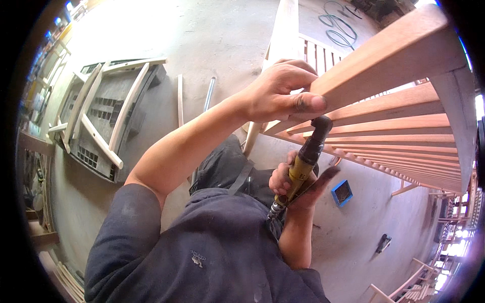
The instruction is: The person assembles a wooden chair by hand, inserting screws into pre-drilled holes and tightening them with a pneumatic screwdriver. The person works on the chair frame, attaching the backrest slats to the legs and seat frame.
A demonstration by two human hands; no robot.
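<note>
A slatted wooden bench frame (376, 60) rises at the right, its thick top rail pointing toward me. My left hand (285, 91) is wrapped round the near end of that rail, with a dark smudge on the thumb. In my right hand (300, 184) is a yellow and black right-angle air tool (302, 166), its fingers closed round the body. The tool's black angled head points up, close under the rail by my left hand; I cannot tell if it touches the wood. A metal fitting at its lower end sits against my dark shirt.
At the left, curved wooden pieces (132, 98) lie on a dark plastic pallet (113, 169). A blue box (342, 193) with small dark contents stands on the floor (364, 232), a small black tool (384, 243) farther right. A green hose (339, 36) lies coiled at the back.
</note>
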